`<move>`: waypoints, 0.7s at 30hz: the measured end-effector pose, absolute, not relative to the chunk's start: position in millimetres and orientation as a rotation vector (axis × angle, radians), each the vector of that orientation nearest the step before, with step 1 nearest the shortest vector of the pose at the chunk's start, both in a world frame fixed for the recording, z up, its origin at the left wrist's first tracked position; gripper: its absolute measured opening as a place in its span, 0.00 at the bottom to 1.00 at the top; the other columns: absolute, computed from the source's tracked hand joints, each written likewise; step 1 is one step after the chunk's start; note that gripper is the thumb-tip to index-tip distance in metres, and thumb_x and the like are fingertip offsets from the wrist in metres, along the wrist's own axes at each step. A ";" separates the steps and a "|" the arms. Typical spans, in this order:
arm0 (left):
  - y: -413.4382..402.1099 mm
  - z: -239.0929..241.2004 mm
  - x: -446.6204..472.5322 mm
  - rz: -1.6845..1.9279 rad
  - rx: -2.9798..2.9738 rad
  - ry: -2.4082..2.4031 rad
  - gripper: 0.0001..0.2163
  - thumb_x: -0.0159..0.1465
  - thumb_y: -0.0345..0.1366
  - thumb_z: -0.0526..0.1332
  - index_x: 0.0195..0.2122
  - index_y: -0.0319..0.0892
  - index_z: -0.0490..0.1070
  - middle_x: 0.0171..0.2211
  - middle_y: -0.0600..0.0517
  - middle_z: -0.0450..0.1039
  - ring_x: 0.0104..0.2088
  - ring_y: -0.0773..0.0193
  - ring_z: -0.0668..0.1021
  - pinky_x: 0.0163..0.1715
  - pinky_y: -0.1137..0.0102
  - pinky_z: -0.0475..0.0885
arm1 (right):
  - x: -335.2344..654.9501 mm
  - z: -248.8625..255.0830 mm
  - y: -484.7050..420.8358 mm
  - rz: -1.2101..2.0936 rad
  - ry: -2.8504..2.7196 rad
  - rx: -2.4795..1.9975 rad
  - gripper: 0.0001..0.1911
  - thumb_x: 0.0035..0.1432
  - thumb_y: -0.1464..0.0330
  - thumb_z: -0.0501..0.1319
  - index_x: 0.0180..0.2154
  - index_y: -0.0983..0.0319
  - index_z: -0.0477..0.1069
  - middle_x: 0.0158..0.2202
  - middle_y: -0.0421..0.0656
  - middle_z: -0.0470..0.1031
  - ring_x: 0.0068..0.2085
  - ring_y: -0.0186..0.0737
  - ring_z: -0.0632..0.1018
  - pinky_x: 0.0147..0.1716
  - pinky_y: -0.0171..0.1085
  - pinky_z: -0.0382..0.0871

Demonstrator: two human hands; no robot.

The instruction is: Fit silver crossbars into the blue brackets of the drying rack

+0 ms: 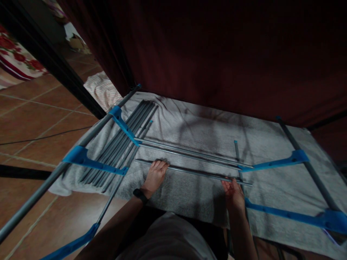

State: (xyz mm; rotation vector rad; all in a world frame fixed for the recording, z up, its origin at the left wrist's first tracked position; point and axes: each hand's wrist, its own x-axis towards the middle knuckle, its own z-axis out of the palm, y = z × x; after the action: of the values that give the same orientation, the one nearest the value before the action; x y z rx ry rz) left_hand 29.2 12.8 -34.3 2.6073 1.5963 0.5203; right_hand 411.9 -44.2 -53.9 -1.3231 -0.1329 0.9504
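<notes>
A thin grey metal rod (193,171) runs crosswise in front of me, with both hands on it. My left hand (155,175), below a black wristband, is closed over the rod near its left end. My right hand (234,191) pinches it near the other end. Just beyond lie two similar rods (187,152), spanning between the blue plastic arms of two side frames. The left frame has a thick grey tube (93,135) with several blue arms (101,165); the right frame has another tube (316,173) with blue arms (282,211).
A bundle of loose grey rods (119,144) lies at the left on a grey blanket (195,130). A dark red curtain (217,54) hangs behind. Black posts (59,68) and tiled floor (35,119) are at the left.
</notes>
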 end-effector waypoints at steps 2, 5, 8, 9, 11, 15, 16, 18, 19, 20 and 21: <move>12.4 -35.0 28.8 0.533 2.611 1.594 0.18 0.72 0.25 0.56 0.56 0.44 0.79 0.46 0.44 0.82 0.47 0.51 0.79 0.52 0.56 0.74 | 412.5 -54.4 -43.7 0.944 -0.136 -1.316 0.27 0.45 0.53 0.81 0.38 0.57 0.71 0.37 0.35 0.78 0.42 0.36 0.83 0.47 0.38 0.85; 12.2 -36.4 28.3 0.561 2.619 1.586 0.18 0.72 0.26 0.55 0.57 0.43 0.79 0.47 0.43 0.81 0.48 0.51 0.80 0.52 0.55 0.75 | 413.9 -56.0 -43.2 0.944 -0.145 -1.317 0.27 0.45 0.53 0.81 0.37 0.58 0.71 0.37 0.35 0.79 0.41 0.37 0.83 0.47 0.39 0.85; 12.7 -37.9 28.4 0.576 2.619 1.594 0.17 0.73 0.26 0.56 0.57 0.42 0.79 0.46 0.43 0.82 0.47 0.51 0.80 0.52 0.55 0.75 | 415.0 -58.0 -43.5 0.944 -0.138 -1.333 0.26 0.46 0.53 0.80 0.38 0.57 0.72 0.38 0.36 0.80 0.43 0.39 0.84 0.49 0.41 0.84; 12.9 -38.3 28.6 0.576 2.618 1.596 0.17 0.73 0.26 0.56 0.56 0.42 0.79 0.46 0.43 0.82 0.47 0.51 0.79 0.53 0.55 0.74 | 415.1 -58.6 -43.8 0.945 -0.137 -1.337 0.25 0.46 0.53 0.80 0.38 0.57 0.72 0.38 0.37 0.80 0.44 0.40 0.84 0.50 0.41 0.84; 13.5 -38.9 28.9 0.578 2.613 1.602 0.16 0.73 0.26 0.56 0.56 0.42 0.79 0.46 0.43 0.82 0.47 0.51 0.79 0.52 0.56 0.74 | 415.0 -59.6 -44.7 0.948 -0.144 -1.340 0.24 0.47 0.53 0.79 0.38 0.57 0.73 0.38 0.37 0.80 0.46 0.41 0.84 0.51 0.42 0.83; 14.7 -40.0 29.2 0.582 2.608 1.610 0.15 0.73 0.26 0.56 0.55 0.43 0.79 0.46 0.44 0.81 0.47 0.51 0.79 0.52 0.57 0.73 | 413.5 -59.0 -46.5 0.959 -0.166 -1.323 0.22 0.49 0.54 0.78 0.37 0.56 0.73 0.38 0.37 0.80 0.46 0.41 0.83 0.53 0.43 0.82; 15.0 -40.3 29.2 0.582 2.610 1.613 0.15 0.73 0.27 0.56 0.54 0.43 0.79 0.46 0.44 0.81 0.47 0.51 0.79 0.51 0.57 0.73 | 412.9 -58.2 -46.7 0.963 -0.168 -1.318 0.22 0.49 0.54 0.78 0.38 0.56 0.73 0.38 0.37 0.80 0.46 0.41 0.83 0.53 0.42 0.82; 15.5 -41.0 29.0 0.583 2.614 1.619 0.15 0.73 0.27 0.56 0.54 0.43 0.80 0.45 0.44 0.81 0.46 0.51 0.79 0.51 0.57 0.73 | 411.6 -56.3 -46.9 0.964 -0.171 -1.314 0.21 0.50 0.54 0.78 0.38 0.56 0.74 0.38 0.37 0.80 0.46 0.40 0.83 0.55 0.42 0.81; 15.7 -41.3 28.8 0.584 2.615 1.621 0.15 0.73 0.27 0.56 0.54 0.43 0.80 0.45 0.45 0.81 0.46 0.51 0.79 0.51 0.57 0.72 | 410.9 -55.2 -46.8 0.961 -0.172 -1.315 0.21 0.50 0.54 0.78 0.38 0.56 0.74 0.38 0.37 0.80 0.46 0.40 0.83 0.56 0.43 0.81; 15.8 -41.6 28.6 0.585 2.614 1.623 0.15 0.73 0.27 0.56 0.54 0.43 0.80 0.45 0.45 0.81 0.46 0.51 0.79 0.51 0.57 0.72 | 410.3 -54.3 -46.7 0.958 -0.173 -1.317 0.20 0.51 0.54 0.77 0.37 0.56 0.74 0.38 0.37 0.80 0.46 0.40 0.83 0.57 0.44 0.80; 15.9 -41.9 28.4 0.583 2.612 1.623 0.15 0.73 0.27 0.56 0.54 0.42 0.80 0.45 0.44 0.81 0.46 0.51 0.79 0.51 0.57 0.72 | 409.8 -53.4 -46.5 0.956 -0.176 -1.317 0.20 0.51 0.53 0.77 0.37 0.56 0.74 0.39 0.37 0.80 0.47 0.40 0.83 0.59 0.45 0.79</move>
State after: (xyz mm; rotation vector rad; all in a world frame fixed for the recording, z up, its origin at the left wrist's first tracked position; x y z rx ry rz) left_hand 28.4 15.9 -41.9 2.6121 1.6228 0.5830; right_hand 409.8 -46.5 -53.4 -1.3169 -0.1761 0.9563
